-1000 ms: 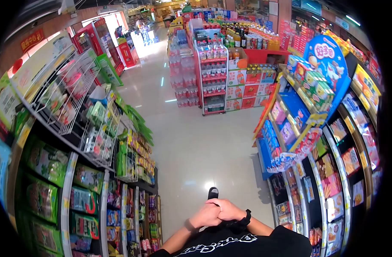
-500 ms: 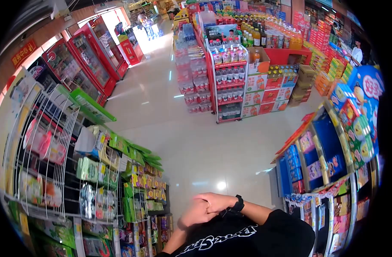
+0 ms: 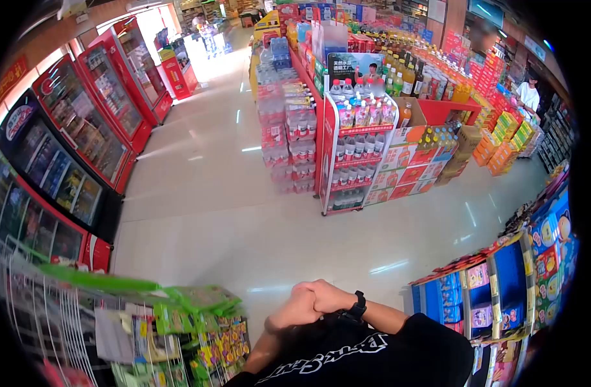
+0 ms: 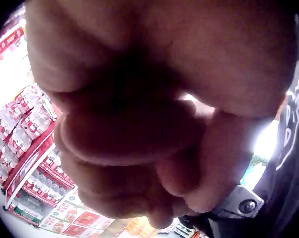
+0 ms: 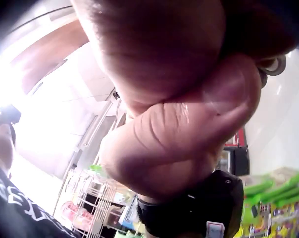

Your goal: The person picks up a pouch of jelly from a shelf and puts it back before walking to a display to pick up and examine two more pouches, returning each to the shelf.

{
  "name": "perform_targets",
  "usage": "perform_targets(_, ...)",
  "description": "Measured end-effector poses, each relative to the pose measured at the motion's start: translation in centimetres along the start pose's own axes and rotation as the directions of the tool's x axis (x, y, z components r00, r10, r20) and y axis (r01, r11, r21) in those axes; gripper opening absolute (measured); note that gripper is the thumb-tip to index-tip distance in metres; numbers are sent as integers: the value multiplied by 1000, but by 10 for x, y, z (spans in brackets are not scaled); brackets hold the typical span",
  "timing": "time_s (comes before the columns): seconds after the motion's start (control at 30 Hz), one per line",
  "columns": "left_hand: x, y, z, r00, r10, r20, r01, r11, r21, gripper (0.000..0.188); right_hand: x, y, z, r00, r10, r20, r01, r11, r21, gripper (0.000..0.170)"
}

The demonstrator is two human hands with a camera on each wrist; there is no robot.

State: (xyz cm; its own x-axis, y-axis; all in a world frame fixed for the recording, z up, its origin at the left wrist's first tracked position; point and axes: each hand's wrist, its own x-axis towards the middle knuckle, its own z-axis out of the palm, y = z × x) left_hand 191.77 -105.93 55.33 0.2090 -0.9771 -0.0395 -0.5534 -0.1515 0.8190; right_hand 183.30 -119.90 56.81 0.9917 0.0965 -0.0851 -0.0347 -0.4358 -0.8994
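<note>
In the head view both hands are clasped together low in front of a black printed shirt (image 3: 328, 358). My left hand (image 3: 294, 309) comes in from the lower left and meets the right hand (image 3: 328, 295) with fingers curled. A black band (image 3: 358, 306) circles the right wrist. The left wrist view is mostly filled by the left palm (image 4: 139, 64), dark and close, over bent fingers (image 4: 124, 134). In the right wrist view a bent thumb (image 5: 174, 129) lies across the clasp. No shop item shows between the hands.
A bottle rack (image 3: 360, 135) stands ahead, beside stacked water packs (image 3: 289, 129). Drink fridges (image 3: 82, 116) line the left. Snack racks stand near on the left (image 3: 205, 329) and right (image 3: 495, 290). Shiny floor (image 3: 224, 238) runs between. A person in white (image 3: 528, 97) is at the far right.
The view has moved forward along the aisle: the bottle rack looks nearer, the side shelves have slid down and outward, and more fridges show. The hands stay clasped.
</note>
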Motion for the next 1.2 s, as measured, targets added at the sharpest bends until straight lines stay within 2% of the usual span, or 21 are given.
perform_targets(0.1,52,-15,-53,985,-75,154,84,995,-52,23,46,9,-36,989,-29,-145,48,990,129,57)
perform_targets(0.13,66,-15,-70,974,-94,208,113,990,-81,25,56,9,-49,990,16,-140,11,981,195,55)
perform_targets(0.23,110,-51,-97,954,45,297,9,984,-179,27,95,23,-75,981,29,-194,0,988,151,54)
perform_targets(0.27,126,-63,-103,949,46,313,-6,992,-127,30,109,36,-83,980,40,-196,-7,987,163,53)
perform_targets(0.37,170,-74,-140,946,-59,319,99,989,-111,32,158,73,-116,994,56,-90,-39,983,177,53)
perform_targets(0.47,221,-115,-163,944,-38,327,64,995,-71,33,210,100,-158,997,-46,-63,55,990,132,54)
perform_targets(0.6,284,-140,-222,952,-137,274,171,980,-101,35,290,98,-229,991,18,131,-42,982,185,56)
perform_targets(0.67,308,-135,-265,954,-165,249,210,964,-164,37,330,117,-250,992,-31,123,7,981,193,56)
perform_targets(0.7,325,-148,-280,951,-188,247,223,967,-126,39,348,122,-260,992,-48,120,23,979,202,56)
perform_targets(0.73,339,-163,-291,945,-211,248,240,966,-95,41,365,121,-277,986,-34,166,7,987,160,55)
perform_targets(0.8,361,-176,-311,932,-253,259,284,955,-89,44,407,159,-284,981,-13,192,9,1000,24,49)
perform_targets(0.87,390,-174,-337,922,-279,267,323,937,-137,46,429,160,-311,988,-57,143,57,998,5,43)
perform_targets(0.97,433,-191,-365,904,-289,314,326,943,-72,46,457,161,-350,995,-93,27,93,996,1,40)
perform_targets(1.07,474,-244,-368,994,-21,104,27,998,-57,44,487,178,-385,998,65,-21,-65,998,-24,44)
perform_targets(1.17,517,-241,-410,993,-111,26,114,962,-248,39,517,223,-403,975,112,-190,-114,993,2,44)
perform_targets(1.2,536,-250,-426,989,-133,71,148,939,-310,36,525,220,-422,974,42,-223,-50,998,-31,44)
